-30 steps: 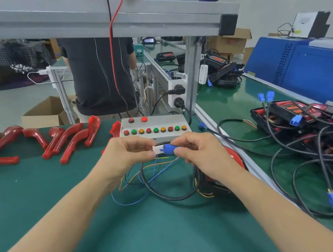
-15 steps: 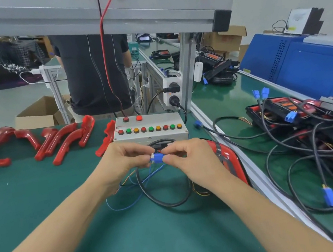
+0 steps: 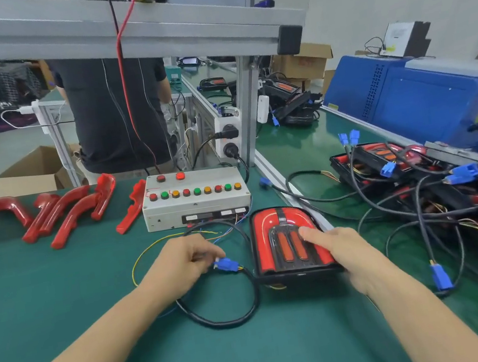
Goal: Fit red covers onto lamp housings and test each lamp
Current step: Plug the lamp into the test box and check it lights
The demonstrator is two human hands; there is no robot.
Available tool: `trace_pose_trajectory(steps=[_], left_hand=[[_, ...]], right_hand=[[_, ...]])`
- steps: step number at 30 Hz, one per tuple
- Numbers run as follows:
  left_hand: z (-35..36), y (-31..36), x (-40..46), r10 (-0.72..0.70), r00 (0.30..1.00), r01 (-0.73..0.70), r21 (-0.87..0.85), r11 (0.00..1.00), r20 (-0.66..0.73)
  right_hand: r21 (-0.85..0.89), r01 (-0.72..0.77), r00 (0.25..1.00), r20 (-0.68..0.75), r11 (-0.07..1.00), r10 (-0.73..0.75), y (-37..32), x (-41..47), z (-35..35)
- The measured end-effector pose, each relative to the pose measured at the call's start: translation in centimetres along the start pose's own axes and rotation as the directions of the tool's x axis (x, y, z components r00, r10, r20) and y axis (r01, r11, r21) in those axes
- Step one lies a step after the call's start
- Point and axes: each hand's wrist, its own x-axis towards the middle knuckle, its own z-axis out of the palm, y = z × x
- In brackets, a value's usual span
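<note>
A red-covered lamp [image 3: 284, 241] in a black housing lies on the green bench in front of the grey test box [image 3: 195, 197] with its row of coloured buttons. My right hand [image 3: 341, 250] rests on the lamp's right side, index finger straight on the cover. My left hand [image 3: 182, 263] pinches the white plug at the joined blue connector [image 3: 226, 265], whose black cable loops on the mat to the lamp. Several loose red covers [image 3: 70, 212] lie at the back left.
A pile of black lamp housings [image 3: 438, 180] with cables and blue plugs fills the right bench. An aluminium frame post [image 3: 247, 110] with power sockets stands behind the test box. A person in a dark shirt [image 3: 114, 113] stands beyond the bench. A blue machine [image 3: 425, 98] is far right.
My right hand let go of the blue connector and moved right onto the lamp. The left hand lowered the joined connector towards the mat. The view tilted down, showing the whole lamp.
</note>
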Motion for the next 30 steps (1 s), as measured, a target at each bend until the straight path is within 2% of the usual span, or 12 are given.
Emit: trace_pose_trajectory(steps=[1,3,7,10,13,14,16,18,19,23,30], left_hand=[[0.2,0.0,0.0,-0.011,1.000,0.011,0.000,1.000,-0.009],[0.4,0.0,0.2,-0.032,0.999,0.032,0.004,0.999,-0.017],[0.9,0.1,0.6,-0.082,0.997,0.083,0.008,0.997,-0.012],[0.8,0.4,0.8,-0.082,0.996,0.083,0.041,0.996,-0.017],[-0.8,1.0,1.3,-0.066,0.994,0.058,0.098,0.993,0.081],[-1.7,1.1,1.7,-0.062,0.996,0.055,0.096,0.994,0.070],[-3.9,0.6,2.7,-0.084,0.990,0.095,0.096,0.991,-0.112],[-6.3,-0.7,3.8,-0.113,0.941,0.192,0.227,0.955,-0.319],[-7.2,-1.4,4.2,-0.123,0.932,0.236,0.312,0.921,-0.341],[-7.5,-3.4,4.4,-0.234,0.950,0.308,0.487,0.817,-0.209],[-6.7,-4.0,4.4,-0.192,0.945,0.322,0.645,0.693,-0.266]], right_hand=[[0.159,-0.038,0.997,0.075,0.987,0.026,0.0,0.0,-0.1],[0.359,-0.067,0.988,0.157,0.931,0.010,0.4,0.0,-0.2],[0.585,-0.037,0.979,0.185,0.810,-0.089,1.2,0.0,0.9],[0.576,0.004,0.977,0.171,0.818,-0.125,1.6,-0.4,2.3],[0.573,0.086,0.978,0.107,0.815,-0.179,1.9,-0.2,2.8],[0.564,0.115,0.976,0.090,0.818,-0.200,2.0,-0.1,2.8],[0.549,0.165,0.969,0.066,0.819,-0.239,2.4,0.2,2.9],[0.550,0.189,0.964,0.057,0.814,-0.262,2.9,0.4,2.9],[0.555,0.189,0.963,0.055,0.810,-0.262,3.0,0.4,2.9],[0.578,0.164,0.968,0.064,0.800,-0.244,3.4,0.5,2.9],[0.573,0.172,0.960,0.083,0.801,-0.266,3.5,0.1,3.0]])
